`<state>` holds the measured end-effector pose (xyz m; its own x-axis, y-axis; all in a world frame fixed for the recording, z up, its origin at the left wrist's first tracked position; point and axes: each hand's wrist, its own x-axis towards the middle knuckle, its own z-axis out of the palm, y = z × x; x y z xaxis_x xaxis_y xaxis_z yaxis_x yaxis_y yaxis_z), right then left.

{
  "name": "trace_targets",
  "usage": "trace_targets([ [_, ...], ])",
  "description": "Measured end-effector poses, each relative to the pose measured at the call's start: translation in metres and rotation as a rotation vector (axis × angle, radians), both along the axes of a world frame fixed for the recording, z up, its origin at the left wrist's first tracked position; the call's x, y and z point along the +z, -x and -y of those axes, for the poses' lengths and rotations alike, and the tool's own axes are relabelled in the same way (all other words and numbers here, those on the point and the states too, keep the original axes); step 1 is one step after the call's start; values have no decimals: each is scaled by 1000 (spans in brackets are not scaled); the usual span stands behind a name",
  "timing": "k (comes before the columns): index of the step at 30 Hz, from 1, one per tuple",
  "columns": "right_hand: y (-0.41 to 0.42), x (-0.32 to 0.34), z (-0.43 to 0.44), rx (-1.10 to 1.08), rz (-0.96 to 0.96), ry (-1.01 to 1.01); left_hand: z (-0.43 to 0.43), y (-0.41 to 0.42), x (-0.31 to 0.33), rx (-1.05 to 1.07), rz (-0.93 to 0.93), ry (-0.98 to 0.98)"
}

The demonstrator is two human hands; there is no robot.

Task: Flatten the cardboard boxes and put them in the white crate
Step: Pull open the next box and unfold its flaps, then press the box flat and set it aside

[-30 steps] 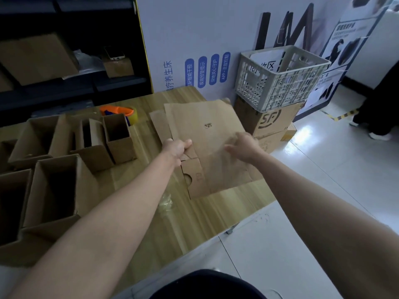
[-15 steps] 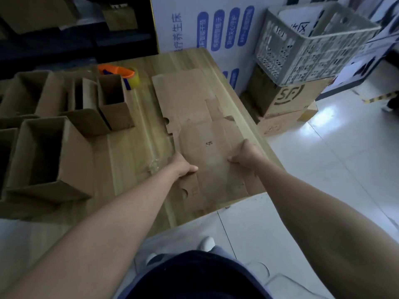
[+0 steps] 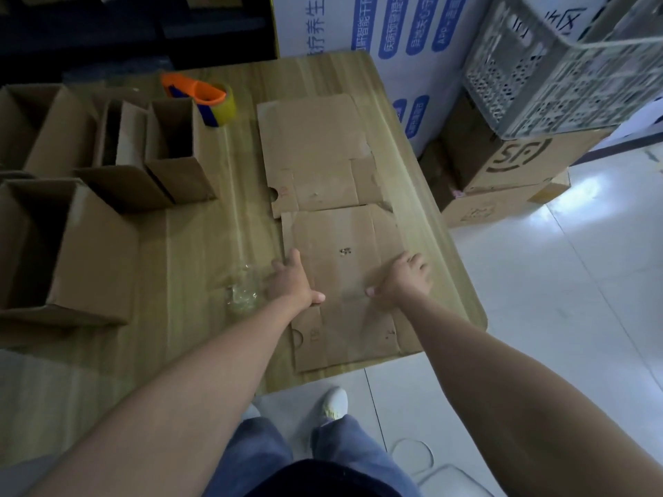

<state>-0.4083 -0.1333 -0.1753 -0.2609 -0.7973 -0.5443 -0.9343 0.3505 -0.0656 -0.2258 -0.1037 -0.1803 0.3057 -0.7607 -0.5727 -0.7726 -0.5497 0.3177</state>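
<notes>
A flattened cardboard box (image 3: pixel 344 281) lies on the wooden table (image 3: pixel 201 252) near its front right corner. My left hand (image 3: pixel 291 281) rests on its left edge with the thumb on top. My right hand (image 3: pixel 405 279) presses flat on its right part, fingers spread. A second flattened box (image 3: pixel 315 156) lies just beyond, partly under the first one's far edge. The white crate (image 3: pixel 559 69) stands to the right, off the table, on stacked cardboard boxes (image 3: pixel 516 166). Several open upright boxes (image 3: pixel 89 245) stand on the table's left side.
An orange tape dispenser with a clear roll (image 3: pixel 208 100) sits at the back of the table. A crumpled wad of clear tape (image 3: pixel 244 294) lies beside my left hand. Dark shelving runs along the back left. White tiled floor lies on the right.
The flattened box was held tilted above the table; it has come down and towards me and lies flat. My hands have loosened from gripping to resting on it. The camera has tipped downward.
</notes>
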Motion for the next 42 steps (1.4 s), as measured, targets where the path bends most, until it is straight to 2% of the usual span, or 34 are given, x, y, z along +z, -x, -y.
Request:
trace_targets([
  [5,-3,-3,6,-41,-20,-45,-1,0,3,9,-19,24],
  [9,3,3,7,-86,-5,-145,-1,0,15,-10,-56,-33],
  [12,15,22,18,-102,36,-187,8,-2,32,-101,-74,51],
  [16,12,63,61,-176,273,11,49,-22,62,-46,-189,219],
  [21,-26,91,138,-137,380,273,115,-57,83,154,-238,388],
  [26,-53,80,205,-76,476,334,167,-75,69,193,-338,412],
  [34,-55,25,256,64,464,194,204,-75,12,177,-244,307],
  [39,-54,-9,246,238,337,176,201,-68,-9,135,-135,242],
  [42,-55,-4,247,295,281,147,205,-69,-3,113,-120,206],
])
